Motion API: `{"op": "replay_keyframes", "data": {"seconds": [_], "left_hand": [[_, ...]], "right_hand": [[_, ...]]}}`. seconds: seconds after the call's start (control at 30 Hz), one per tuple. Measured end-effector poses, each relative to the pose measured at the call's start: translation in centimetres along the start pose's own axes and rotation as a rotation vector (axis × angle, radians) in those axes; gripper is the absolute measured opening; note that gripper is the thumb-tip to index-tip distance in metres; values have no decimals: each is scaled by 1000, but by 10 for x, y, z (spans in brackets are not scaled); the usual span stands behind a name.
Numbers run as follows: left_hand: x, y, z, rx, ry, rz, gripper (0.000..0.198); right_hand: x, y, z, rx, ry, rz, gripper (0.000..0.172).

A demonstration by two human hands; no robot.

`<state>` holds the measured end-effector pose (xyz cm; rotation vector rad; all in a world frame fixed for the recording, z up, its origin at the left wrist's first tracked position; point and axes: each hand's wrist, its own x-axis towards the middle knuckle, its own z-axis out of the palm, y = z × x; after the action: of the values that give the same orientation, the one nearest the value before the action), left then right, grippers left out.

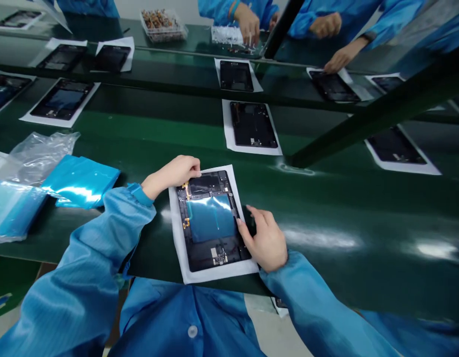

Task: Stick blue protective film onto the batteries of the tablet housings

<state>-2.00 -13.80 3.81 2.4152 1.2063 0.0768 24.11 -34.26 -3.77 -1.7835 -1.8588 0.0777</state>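
Mid-frame, I see the left hand point(180, 171) curled at the tablet point(213, 220) top, grip unclear, and the right hand point(268, 243) loosely spread, thumb touching its side.

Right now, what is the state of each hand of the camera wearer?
Left hand: curled at the top edge of the opened tablet; whether it grips anything cannot be told.
Right hand: open, thumb at the tablet's right edge, no grip visible.

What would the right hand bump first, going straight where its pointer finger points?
The right hand would probably meet the white sheet under the tablet first; its height is unclear.
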Motion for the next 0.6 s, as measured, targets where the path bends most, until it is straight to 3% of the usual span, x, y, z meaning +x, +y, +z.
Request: {"op": "replay_keyframes", "data": {"seconds": [0.13, 0.23, 0.33, 0.43, 0.5, 0.6], "left_hand": [[-16, -6, -23, -59, 121, 7, 20], [-24, -18, -43, -82, 281, 12, 17], [-36, -36, -55, -92, 569, -34, 16], [-54, -50, -40, -100, 852, -119, 31], [-65, -56, -16, -142, 807, -150, 38], [-73, -60, 20, -185, 550, -166, 34]], "right_hand": [[16, -5, -6, 227, -162, 46, 36], [37, -11, 3, 321, -245, 35, 39], [79, -21, 29, 366, -262, 62, 46], [149, -31, 69, 343, -212, 121, 50], [206, -37, 97, 298, -161, 181, 50], [287, -43, 130, 238, -113, 275, 45]]}}
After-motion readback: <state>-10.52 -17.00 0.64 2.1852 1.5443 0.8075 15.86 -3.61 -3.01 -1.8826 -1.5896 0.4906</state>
